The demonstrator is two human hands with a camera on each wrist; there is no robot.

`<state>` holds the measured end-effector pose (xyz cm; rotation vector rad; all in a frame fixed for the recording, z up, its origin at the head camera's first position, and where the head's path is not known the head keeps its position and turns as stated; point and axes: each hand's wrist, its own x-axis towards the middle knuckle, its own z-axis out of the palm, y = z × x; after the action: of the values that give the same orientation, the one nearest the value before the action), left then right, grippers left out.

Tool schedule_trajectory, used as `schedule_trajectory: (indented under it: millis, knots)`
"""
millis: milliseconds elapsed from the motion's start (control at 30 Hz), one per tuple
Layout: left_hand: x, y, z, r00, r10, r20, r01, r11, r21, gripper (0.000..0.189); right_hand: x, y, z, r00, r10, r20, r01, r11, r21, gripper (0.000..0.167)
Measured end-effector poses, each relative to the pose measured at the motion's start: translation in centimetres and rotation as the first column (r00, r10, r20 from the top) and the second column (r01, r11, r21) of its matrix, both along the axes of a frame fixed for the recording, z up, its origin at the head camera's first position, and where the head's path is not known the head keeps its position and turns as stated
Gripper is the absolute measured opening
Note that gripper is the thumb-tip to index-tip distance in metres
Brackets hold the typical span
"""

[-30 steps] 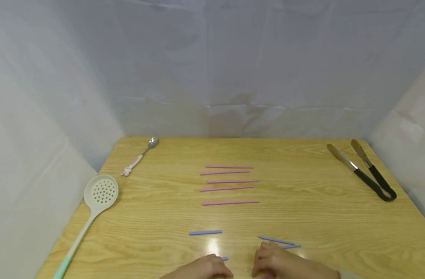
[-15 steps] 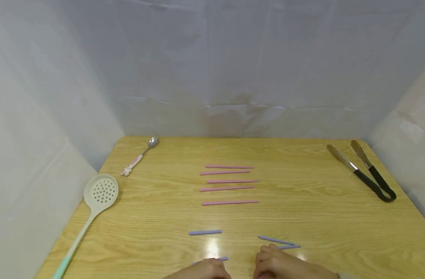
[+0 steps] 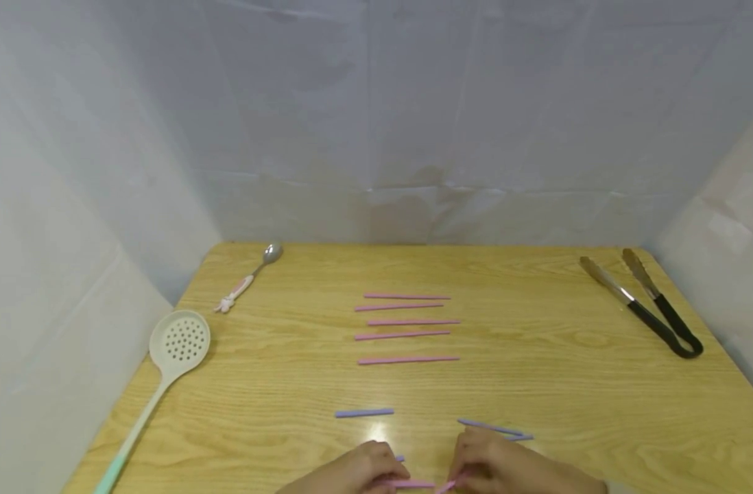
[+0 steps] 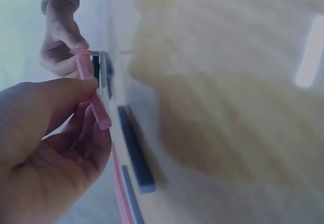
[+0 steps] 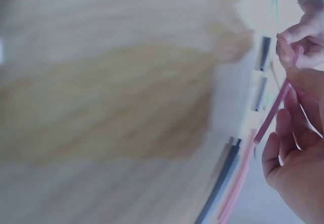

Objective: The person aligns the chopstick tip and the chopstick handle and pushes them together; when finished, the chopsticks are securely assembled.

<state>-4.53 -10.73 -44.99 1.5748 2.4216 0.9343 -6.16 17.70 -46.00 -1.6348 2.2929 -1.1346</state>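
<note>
My left hand (image 3: 358, 470) pinches a short pink chopstick half (image 4: 98, 110) between thumb and fingers. Facing it, my right hand (image 3: 500, 463) pinches a second, thinner pink chopstick half (image 5: 273, 113). The two pink pieces come close together between the hands, low in the head view; whether they touch I cannot tell. A purple chopstick half (image 3: 364, 413) lies beyond the left hand, and another (image 3: 400, 458) is mostly hidden behind it. Two thin purple halves (image 3: 489, 426) lie at an angle beside the right hand, one partly covered.
Several long pink chopsticks (image 3: 409, 360) lie in rows mid-table. A spoon (image 3: 247, 280) and a perforated skimmer (image 3: 180, 339) are at the left, open tongs (image 3: 644, 305) at the right. Another pink piece (image 5: 238, 188) rests near the right hand. White sheeting (image 3: 413, 123) surrounds the wooden table.
My left hand has risen slightly in the head view, and the pink halves now show between the hands. The right hand has shifted a little. The utensils and far chopsticks stay put.
</note>
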Motion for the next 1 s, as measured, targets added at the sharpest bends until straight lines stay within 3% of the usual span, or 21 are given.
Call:
schedule_trajectory:
  millis: [167, 333, 667, 1000]
  knots:
    - [-0.2, -0.4, 1.3, 0.99, 0.115, 0.085, -0.117, 0.993, 0.009, 0.013, -0.6, -0.4, 0.6, 0.995, -0.093, 0.039, 0.098, 0.984, -0.148, 0.02]
    - [-0.5, -0.4, 2.0, 0.98, 0.144, 0.136, -0.152, 0.987, 0.048, 0.015, -1.2, -0.9, 0.9, 0.987, -0.155, 0.037, 0.16, 0.954, -0.255, 0.028]
    - [-1.1, -0.3, 3.1, 0.964, 0.205, 0.172, -0.211, 0.977, 0.019, 0.017, -1.1, -1.3, 2.0, 0.971, -0.234, 0.045, 0.238, 0.936, -0.259, 0.025]
    - [-1.5, -0.4, 3.3, 0.966, 0.208, 0.155, -0.218, 0.975, 0.049, 0.019, -1.2, -1.4, 2.2, 0.968, -0.252, 0.013, 0.247, 0.933, -0.261, 0.025]
